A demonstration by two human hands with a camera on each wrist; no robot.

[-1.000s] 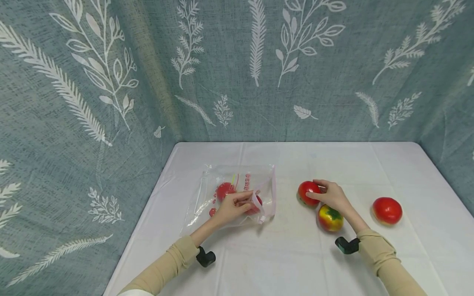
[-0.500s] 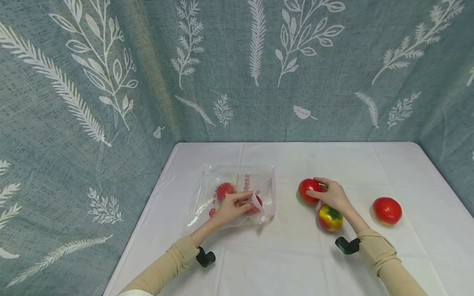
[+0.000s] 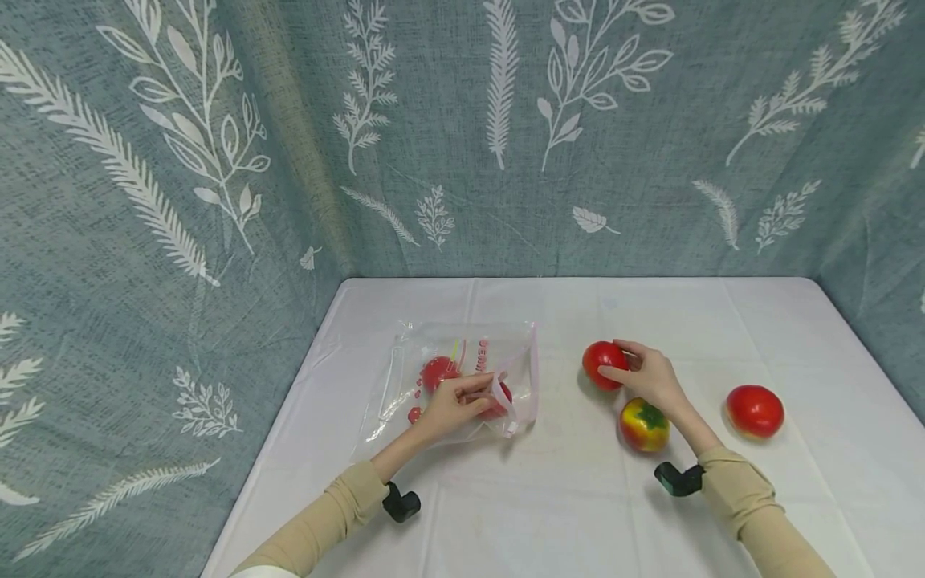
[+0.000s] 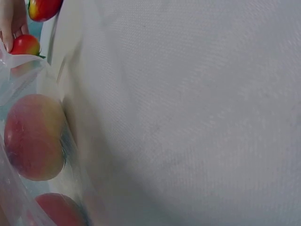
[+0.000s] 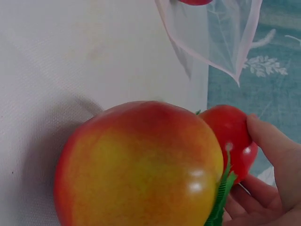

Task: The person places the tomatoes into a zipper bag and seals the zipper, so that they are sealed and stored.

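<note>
My left hand [image 3: 451,408] pinches the lip at the mouth of a clear zip bag [image 3: 390,405] with red print, which lies on the table's left half. Inside it are two red tomatoes; one tomato [image 3: 438,372] lies deeper in, while the other [image 4: 35,136] sits near the mouth, partly behind my fingers in the head view. To the right, my right hand [image 3: 655,380] grips a red tomato [image 3: 603,365] between thumb and fingers. Just below that hand rests a yellow-and-red tomato [image 3: 645,425] with a green stem top, which looms large in the right wrist view.
Another red tomato [image 3: 755,411] lies farther right, beyond my right forearm. A white cloth [image 3: 527,506] covers the table, and a teal leaf-patterned curtain [image 3: 462,201] hangs behind and along the sides. A dark wrist camera [image 3: 678,479] sticks out under the right cuff.
My right hand has shifted the gripped tomato slightly away from me, apart from the yellow-and-red one, and the tomato has turned. My left hand and the bag stay as they were.
</note>
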